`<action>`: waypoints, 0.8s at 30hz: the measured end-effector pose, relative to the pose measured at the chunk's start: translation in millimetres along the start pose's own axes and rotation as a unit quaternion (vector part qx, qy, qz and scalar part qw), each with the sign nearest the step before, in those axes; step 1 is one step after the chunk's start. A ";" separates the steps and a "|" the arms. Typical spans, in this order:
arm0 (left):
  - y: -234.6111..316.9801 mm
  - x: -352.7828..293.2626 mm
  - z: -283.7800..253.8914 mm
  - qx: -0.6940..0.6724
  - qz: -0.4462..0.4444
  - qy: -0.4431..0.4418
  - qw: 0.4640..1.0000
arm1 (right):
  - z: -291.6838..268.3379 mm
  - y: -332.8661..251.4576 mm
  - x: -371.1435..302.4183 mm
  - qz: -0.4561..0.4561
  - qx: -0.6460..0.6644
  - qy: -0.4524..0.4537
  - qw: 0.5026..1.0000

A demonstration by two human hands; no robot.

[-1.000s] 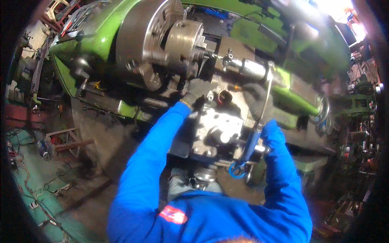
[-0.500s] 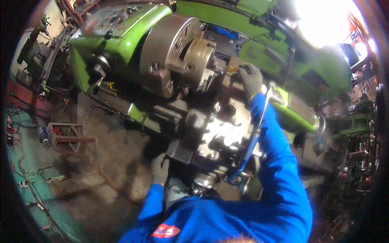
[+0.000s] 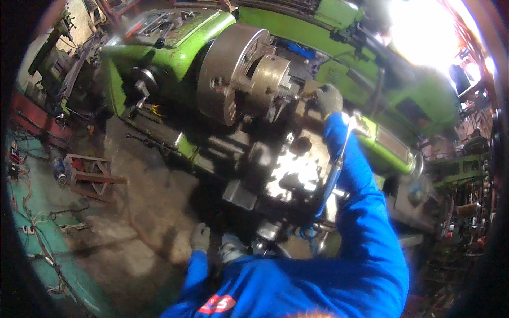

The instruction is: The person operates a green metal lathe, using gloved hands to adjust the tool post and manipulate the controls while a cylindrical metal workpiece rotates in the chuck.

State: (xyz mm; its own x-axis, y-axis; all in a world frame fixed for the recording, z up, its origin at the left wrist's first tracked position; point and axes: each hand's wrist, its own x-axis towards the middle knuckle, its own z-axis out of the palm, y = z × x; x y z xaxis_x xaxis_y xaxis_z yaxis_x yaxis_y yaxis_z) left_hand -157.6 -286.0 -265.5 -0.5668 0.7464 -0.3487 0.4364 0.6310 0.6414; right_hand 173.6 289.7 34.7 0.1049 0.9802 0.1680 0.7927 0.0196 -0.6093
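Note:
My right hand [image 3: 330,99], in a grey glove, reaches to the lathe's jaws with its fingers closed on something small I cannot make out. Just left of its fingertips are the big round chuck [image 3: 220,71] and a smaller brass-toned round part [image 3: 270,79] clamped in it. Below the hand sits the tool carriage [image 3: 297,172], its top glaring with light. My left hand [image 3: 200,238], also gloved, hangs low beside my leg over the floor. Its fingers look loosely extended and it holds nothing.
The green lathe headstock [image 3: 180,53] stands at upper left with loose tools on top. A long blue-handled tool [image 3: 331,185] lies along my right forearm. At left, a rusty metal stand [image 3: 93,177] and cables [image 3: 47,249] are on the floor. A bright lamp glares at upper right.
My left hand has dropped away from the carriage's edge toward the floor. My right hand stays by the chuck's jaws. The view has shifted slightly.

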 end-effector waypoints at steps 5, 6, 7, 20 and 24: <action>-31.1 1.5 12.6 -0.001 0.008 -0.022 1.000 | 2.9 12.9 -6.1 -0.011 0.061 0.051 0.997; -47.0 0.9 17.3 -0.003 0.007 -0.031 0.999 | 1.8 14.8 -9.8 -0.020 0.064 0.073 0.995; -58.4 -1.6 17.8 -0.005 0.008 -0.042 0.999 | 2.2 19.3 -11.7 -0.017 0.073 0.057 0.996; -40.8 -32.4 -4.1 0.018 -0.056 -0.094 0.994 | 9.7 26.0 -65.6 -0.215 0.029 -0.027 0.976; -69.6 -26.3 8.2 0.027 -0.015 -0.087 0.996 | 6.5 27.4 -79.4 -0.287 -0.076 0.016 0.955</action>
State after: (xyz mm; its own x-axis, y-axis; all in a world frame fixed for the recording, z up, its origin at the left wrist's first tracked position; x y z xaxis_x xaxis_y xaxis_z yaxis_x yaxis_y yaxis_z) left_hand -167.4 -347.8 -306.6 -0.4525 0.7497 -0.4829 0.4612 0.6602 0.5928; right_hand 183.1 213.6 -0.4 -0.3568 0.8102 0.4651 0.8030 0.5204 -0.2905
